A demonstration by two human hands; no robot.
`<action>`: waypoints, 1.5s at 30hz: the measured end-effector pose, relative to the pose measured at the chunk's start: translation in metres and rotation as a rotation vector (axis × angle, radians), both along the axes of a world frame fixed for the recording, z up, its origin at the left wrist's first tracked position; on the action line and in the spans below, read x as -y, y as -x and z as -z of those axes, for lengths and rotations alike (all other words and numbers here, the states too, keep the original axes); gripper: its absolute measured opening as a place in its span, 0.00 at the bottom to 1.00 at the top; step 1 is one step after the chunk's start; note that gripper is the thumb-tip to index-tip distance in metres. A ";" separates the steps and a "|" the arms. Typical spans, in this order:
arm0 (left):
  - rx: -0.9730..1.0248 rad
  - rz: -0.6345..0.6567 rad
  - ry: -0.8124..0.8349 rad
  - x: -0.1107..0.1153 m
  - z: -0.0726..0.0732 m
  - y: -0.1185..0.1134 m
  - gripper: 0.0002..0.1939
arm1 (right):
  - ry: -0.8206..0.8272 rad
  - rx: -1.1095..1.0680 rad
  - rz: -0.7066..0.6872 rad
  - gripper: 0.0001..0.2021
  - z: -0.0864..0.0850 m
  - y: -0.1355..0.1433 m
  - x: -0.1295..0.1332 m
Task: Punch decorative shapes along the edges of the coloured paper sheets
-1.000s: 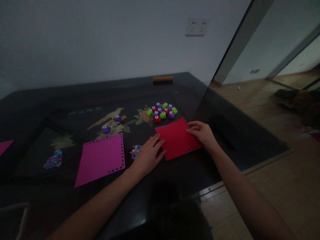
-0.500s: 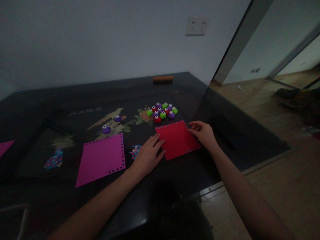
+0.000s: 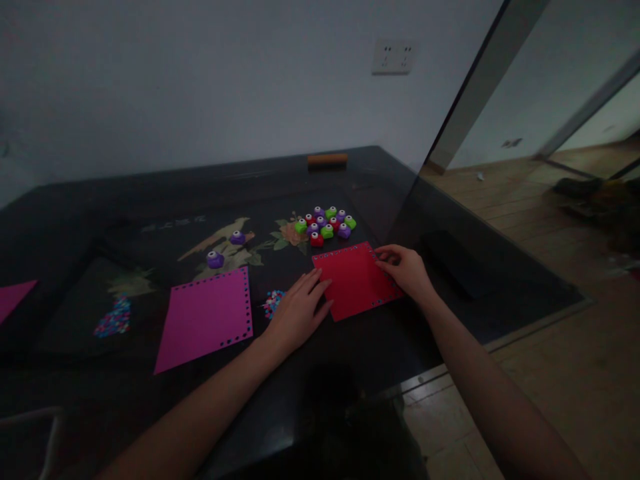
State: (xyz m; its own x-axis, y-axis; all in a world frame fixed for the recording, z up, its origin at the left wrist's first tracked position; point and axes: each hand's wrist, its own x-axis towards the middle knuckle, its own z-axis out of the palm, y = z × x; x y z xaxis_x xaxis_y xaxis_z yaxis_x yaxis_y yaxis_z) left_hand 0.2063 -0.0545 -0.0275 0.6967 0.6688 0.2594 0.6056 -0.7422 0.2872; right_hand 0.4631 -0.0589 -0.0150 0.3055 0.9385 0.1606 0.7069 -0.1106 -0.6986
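Observation:
A red paper sheet (image 3: pixel 350 283) with small dots or holes along its top, right and lower right edges lies on the dark table. My left hand (image 3: pixel 300 307) rests with fingers apart on its left edge. At the upper right edge my right hand (image 3: pixel 403 267) has thumb and fingertips close together; whatever is between them is too small to make out. Beside my left hand lies a pile of small coloured bits (image 3: pixel 273 303). A magenta sheet (image 3: pixel 205 320) with similar edge marks is further left.
Several purple, green and red eye-topped punches (image 3: pixel 327 231) stand behind the red sheet. Two purple ones (image 3: pixel 215 259) are behind the magenta sheet. Another bit pile (image 3: pixel 115 319), a pink sheet (image 3: pixel 15 299) and a brown roll (image 3: pixel 327 161) also lie there.
The view has shifted slightly. My right hand's fingertips have moved very little at the red sheet's edge; my left hand stays on the sheet.

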 end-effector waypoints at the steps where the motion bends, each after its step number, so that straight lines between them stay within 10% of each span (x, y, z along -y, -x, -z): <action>1: -0.005 -0.001 0.000 0.000 0.000 0.000 0.19 | 0.003 -0.004 -0.002 0.11 0.000 0.000 0.000; 17: -0.001 -0.011 -0.041 0.000 -0.003 0.000 0.17 | -0.034 0.018 -0.021 0.10 0.005 -0.004 -0.001; 24: 0.081 -0.025 -0.076 -0.003 -0.032 0.011 0.16 | -0.008 0.001 0.006 0.12 0.002 -0.002 -0.001; 29: 0.133 -0.126 -0.038 -0.015 -0.045 0.068 0.15 | -0.011 -0.007 0.005 0.13 0.002 -0.004 -0.001; 37: 0.231 -0.507 -0.073 -0.050 -0.015 0.193 0.13 | -0.054 -0.042 0.031 0.15 0.007 -0.010 -0.002; 45: 0.248 -0.435 -0.045 -0.056 -0.009 0.204 0.13 | -0.081 -0.065 -0.068 0.14 -0.023 0.023 0.004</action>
